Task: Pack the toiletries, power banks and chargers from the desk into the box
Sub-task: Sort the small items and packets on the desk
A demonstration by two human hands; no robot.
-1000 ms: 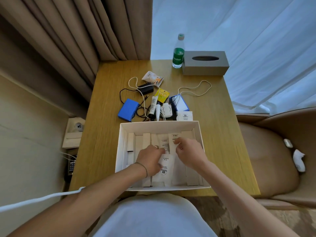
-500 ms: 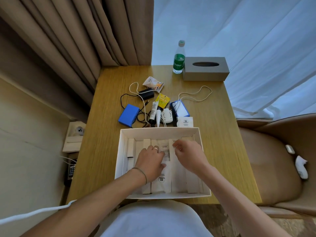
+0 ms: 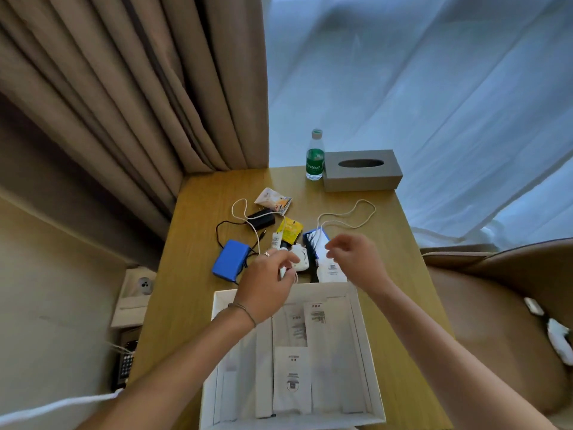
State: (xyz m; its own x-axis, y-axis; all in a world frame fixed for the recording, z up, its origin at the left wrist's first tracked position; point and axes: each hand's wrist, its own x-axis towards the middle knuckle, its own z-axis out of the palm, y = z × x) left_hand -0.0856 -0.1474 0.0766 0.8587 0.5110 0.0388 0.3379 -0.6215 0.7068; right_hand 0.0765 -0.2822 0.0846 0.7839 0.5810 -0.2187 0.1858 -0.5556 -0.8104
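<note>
A white box (image 3: 361, 321) is seen at the near edge of the desk (image 3: 192, 299), lined with flat white packets (image 3: 293, 383) laid side by side. Both hands are raised above the box's far wall, over the pile of items beyond it.

The left hand (image 3: 266, 287) is held with fingers curled loosely downward above a white round charger (image 3: 300, 259); a ring is worn on one finger and a thin bracelet on the wrist. Whether anything is pinched cannot be told, since the fingertips are blurred and overlap the charger and a white cable. The right hand (image 3: 353, 259) is held with fingers half bent and spread, nothing visibly gripped, just above a small white box (image 3: 331, 271) that lies against the far wall of the large one.

The remaining items are spread on the desk beyond the hands: a blue power bank (image 3: 231, 263) to the left, a black adapter (image 3: 262, 219) with its thin black cord, a white tube (image 3: 275, 240), a yellow sachet (image 3: 291, 229), a snack packet (image 3: 273, 200), and a dark blue comb (image 3: 314, 240) lying on a blue-edged item (partly hidden by the right hand). A white cable (image 3: 350, 217) is looped toward the right side of the desk.

At the far edge a green-labelled bottle (image 3: 314, 156) is stood upright just beside a grey tissue box (image 3: 361, 170).
</note>
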